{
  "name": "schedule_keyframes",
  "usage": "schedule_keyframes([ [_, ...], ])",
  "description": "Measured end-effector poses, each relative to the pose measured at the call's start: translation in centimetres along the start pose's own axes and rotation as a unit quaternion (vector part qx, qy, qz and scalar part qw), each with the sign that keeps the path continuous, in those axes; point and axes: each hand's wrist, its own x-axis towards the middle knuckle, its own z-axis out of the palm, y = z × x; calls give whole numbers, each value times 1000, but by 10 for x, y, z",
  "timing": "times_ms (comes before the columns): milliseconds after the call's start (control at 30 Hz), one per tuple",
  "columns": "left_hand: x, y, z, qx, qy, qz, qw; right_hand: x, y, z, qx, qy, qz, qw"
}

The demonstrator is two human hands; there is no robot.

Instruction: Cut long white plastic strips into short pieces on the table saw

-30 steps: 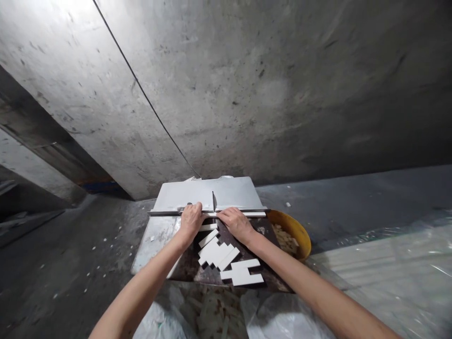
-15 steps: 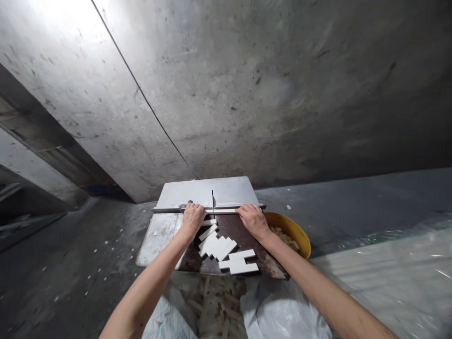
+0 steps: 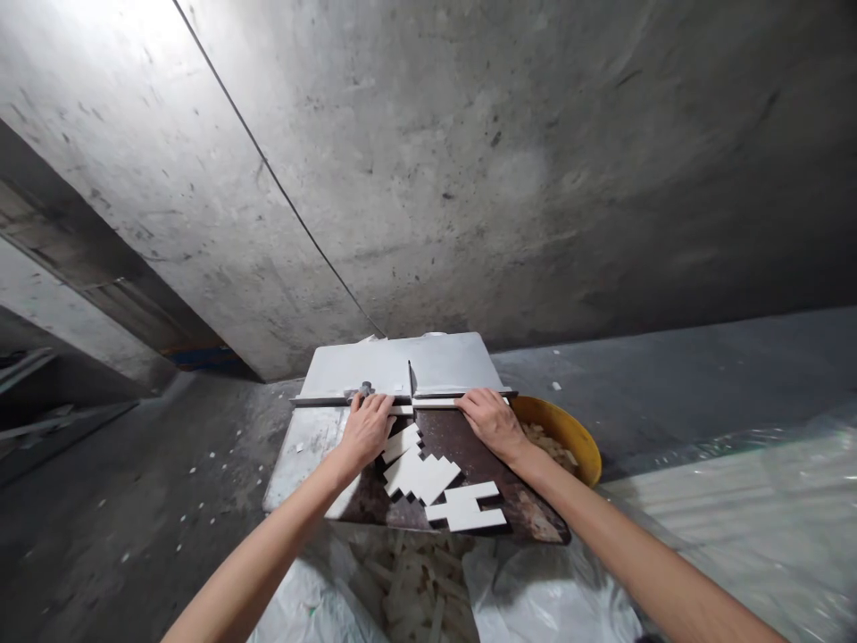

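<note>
A thin upright saw blade (image 3: 411, 379) stands in the light saw table (image 3: 395, 362), crossing a metal guide bar (image 3: 321, 401). To the right of the blade, a long white strip (image 3: 434, 404) lies along the bar, and the fingers of my right hand (image 3: 494, 421) are closed on it. My left hand (image 3: 368, 429) is closed at a short white piece (image 3: 403, 411) left of the blade; its grip is partly hidden by the hand. Between my forearms, several cut white pieces (image 3: 421, 469) lie side by side on the dark board (image 3: 442, 438).
A yellow tub (image 3: 582, 442) holding small pale pieces stands at the right. Below the table edge are loose strips (image 3: 425, 589) and white plastic sheeting (image 3: 549, 585). A concrete wall (image 3: 469, 196) rises behind the table. Small scraps dot the floor (image 3: 194, 518) at left.
The white strip, which spanned the blade between my hands, now shows a short piece left of the blade and the rest on the right. A loose piece by my left hand has joined the others.
</note>
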Motion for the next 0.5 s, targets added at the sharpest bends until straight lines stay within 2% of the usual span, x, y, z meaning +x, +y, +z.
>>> schedule_keyframes([
  [167, -6, -1, 3, -18, -18, 21, 999, 5, -7, 3, -3, -10, -11, 1000],
  [267, -10, -4, 2, -29, -20, 11, 999, 9, -14, 5, -5, -15, -17, 1000],
  [400, -3, -14, 5, -37, 1, -69, 997, 18, -27, 10, -4, -18, -21, 1000],
  [500, 4, -24, 10, -56, -12, -112, 992, 29, -40, 18, -4, -21, -31, 999],
])
